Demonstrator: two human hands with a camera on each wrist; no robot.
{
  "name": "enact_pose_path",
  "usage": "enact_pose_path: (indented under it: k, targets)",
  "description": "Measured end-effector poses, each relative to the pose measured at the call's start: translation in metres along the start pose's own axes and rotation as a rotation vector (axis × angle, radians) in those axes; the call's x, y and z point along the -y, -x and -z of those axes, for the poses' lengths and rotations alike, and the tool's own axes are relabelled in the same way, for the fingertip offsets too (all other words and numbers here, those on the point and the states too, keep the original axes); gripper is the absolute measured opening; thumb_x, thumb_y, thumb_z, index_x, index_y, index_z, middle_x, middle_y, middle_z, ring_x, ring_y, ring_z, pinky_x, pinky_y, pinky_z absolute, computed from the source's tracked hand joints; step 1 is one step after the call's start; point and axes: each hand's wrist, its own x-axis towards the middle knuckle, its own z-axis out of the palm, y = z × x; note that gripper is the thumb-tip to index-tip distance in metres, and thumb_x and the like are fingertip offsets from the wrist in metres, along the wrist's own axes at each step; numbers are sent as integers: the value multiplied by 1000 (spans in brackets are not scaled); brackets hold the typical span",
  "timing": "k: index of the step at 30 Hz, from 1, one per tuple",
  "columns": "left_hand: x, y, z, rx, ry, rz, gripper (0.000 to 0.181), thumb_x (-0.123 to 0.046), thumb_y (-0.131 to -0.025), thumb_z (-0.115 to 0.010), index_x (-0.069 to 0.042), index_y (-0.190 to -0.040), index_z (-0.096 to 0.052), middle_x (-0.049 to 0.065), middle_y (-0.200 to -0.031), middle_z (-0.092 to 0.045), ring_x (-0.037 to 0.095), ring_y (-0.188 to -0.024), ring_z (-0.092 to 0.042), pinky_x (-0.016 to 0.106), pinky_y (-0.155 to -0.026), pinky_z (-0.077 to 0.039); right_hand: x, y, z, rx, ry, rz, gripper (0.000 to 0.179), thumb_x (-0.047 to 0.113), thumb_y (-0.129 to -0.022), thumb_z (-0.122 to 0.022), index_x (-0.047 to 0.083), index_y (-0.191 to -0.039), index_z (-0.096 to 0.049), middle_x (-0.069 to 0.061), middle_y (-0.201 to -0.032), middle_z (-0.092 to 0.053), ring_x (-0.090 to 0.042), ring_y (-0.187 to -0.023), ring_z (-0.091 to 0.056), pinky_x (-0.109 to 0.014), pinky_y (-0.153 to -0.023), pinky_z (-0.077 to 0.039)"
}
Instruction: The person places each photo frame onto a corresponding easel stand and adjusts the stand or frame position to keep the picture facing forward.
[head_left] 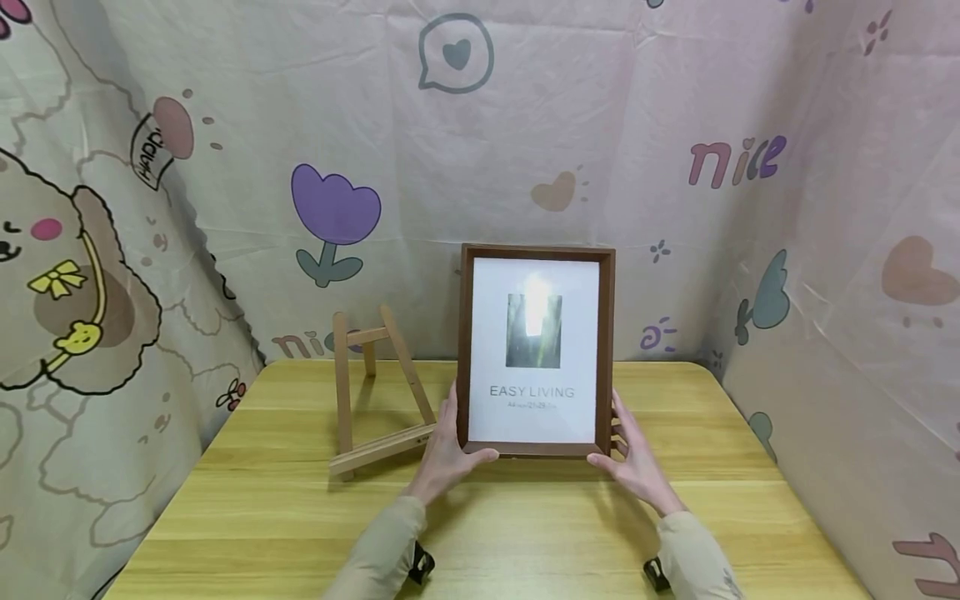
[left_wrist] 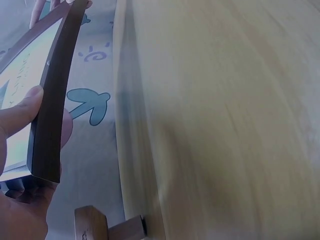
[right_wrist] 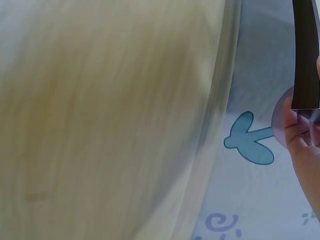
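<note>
A brown picture frame (head_left: 534,350) with a white "EASY LIVING" insert stands upright between both hands in the head view. My left hand (head_left: 448,454) grips its lower left corner, thumb across the front of the bottom edge. At the lower right corner, my right hand (head_left: 633,458) grips it the same way. The left wrist view shows the frame's dark edge (left_wrist: 47,110) with the left thumb over its front. In the right wrist view, the right hand (right_wrist: 302,145) holds one dark corner of the frame (right_wrist: 306,60), partly out of view.
A small wooden easel (head_left: 378,400) stands on the wooden table (head_left: 262,517) just left of the frame, its ledge overlapping the left hand. Patterned cloth (head_left: 420,167) hangs behind the table and along both sides.
</note>
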Motion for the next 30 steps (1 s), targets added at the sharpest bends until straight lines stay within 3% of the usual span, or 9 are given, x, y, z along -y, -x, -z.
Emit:
enact_pose_path:
  k: [4,7,14,20,30]
  targets:
    - [0,1,5,-23,-24,-10,131,-24,-68,-94,-7,-162,-6,25,-163,-28,50,-149,-28,66,-117,-31,0,-4,-5,3,-28,1,114,-6,-78,-79,17,-164,-8,-26,-141,-38,-2,-104,-54,-15,-90,-54]
    - [2,2,9,-44,-44,-34,131,-24,-67,-95,-4,-162,-6,26,-158,-35,48,-143,-39,63,-116,-36,2,-7,-9,3,-32,-23,115,-7,-77,-79,21,-164,-8,-24,-143,-39,-3,-104,-55,-15,-92,-54]
    - [4,5,19,-73,-63,-49,130,-24,-68,-95,-4,-162,-7,26,-154,-38,48,-136,-46,63,-112,-41,7,-15,-17,18,-37,-46,116,-5,-77,-80,24,-164,-9,-23,-147,-39,-11,-106,-57,-16,-96,-53]
    - [5,8,30,-99,-75,-53,130,-23,-67,-95,-3,-162,-8,22,-143,-46,39,-125,-54,58,-109,-45,9,-23,-27,30,-63,-20,115,-5,-77,-80,22,-164,-10,-23,-146,-39,-23,-111,-56,-22,-98,-55]
    - [8,13,48,-129,-97,-32,134,-22,-67,-95,-11,-163,-2,25,-154,-37,43,-139,-42,63,-114,-38,17,-37,-43,66,-71,-17,116,-7,-77,-79,28,-164,-9,-20,-152,-36,-30,-112,-57,-36,-102,-56]
